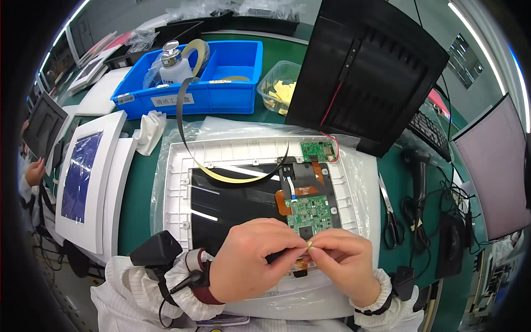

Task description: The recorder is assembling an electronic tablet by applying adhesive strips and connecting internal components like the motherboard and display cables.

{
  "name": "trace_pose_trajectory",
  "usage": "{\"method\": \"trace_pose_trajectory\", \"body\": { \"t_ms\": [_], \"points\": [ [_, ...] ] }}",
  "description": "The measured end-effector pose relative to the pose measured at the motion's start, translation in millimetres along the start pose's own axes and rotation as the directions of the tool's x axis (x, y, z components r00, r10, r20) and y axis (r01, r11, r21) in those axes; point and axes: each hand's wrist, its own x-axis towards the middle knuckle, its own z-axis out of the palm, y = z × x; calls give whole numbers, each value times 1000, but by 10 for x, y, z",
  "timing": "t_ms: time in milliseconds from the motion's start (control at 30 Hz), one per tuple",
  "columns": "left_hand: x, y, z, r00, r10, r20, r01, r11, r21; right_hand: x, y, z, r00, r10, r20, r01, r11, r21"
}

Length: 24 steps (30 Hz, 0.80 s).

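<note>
My left hand (249,259) and my right hand (347,264) meet over the lower part of an opened display unit. Both are closed in a pinch on one small pale yellow piece (310,244), mostly hidden by the fingertips. Just beyond them, a green circuit board (311,213) sits on the unit's black panel (221,207), inside a white plastic frame (177,166). A white ribbon cable (291,187) runs to that board. A smaller green board (319,151) lies at the frame's top, with a red wire (332,108) leading to a black back cover (368,72) standing upright.
A long black strip with yellow backing (218,176) curls over the frame. Behind stands a blue divided bin (193,102) holding a pump bottle (175,67) and tape, beside a clear tub (268,83) of yellow pieces. Scissors (390,216) and a scanner (418,177) lie right; white panels (91,182) left.
</note>
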Motion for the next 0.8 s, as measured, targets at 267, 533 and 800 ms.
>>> {"method": "trace_pose_trajectory", "body": {
  "t_ms": [267, 533, 800],
  "points": [
    [-12, 1, 1, 999, -29, 28, 29, 1000, 5, 2, -35, 12, 998, -39, -42, 34, 993, -112],
    [-15, -1, 9, 999, -16, 36, 17, 1000, -12, -5, -27, -1, 995, -90, -32, 85, 985, -153],
    [-19, -1, 9, 999, -10, 37, 10, 1000, -9, -6, -22, 3, 996, -74, -42, 68, 988, -142]
  ]
}}
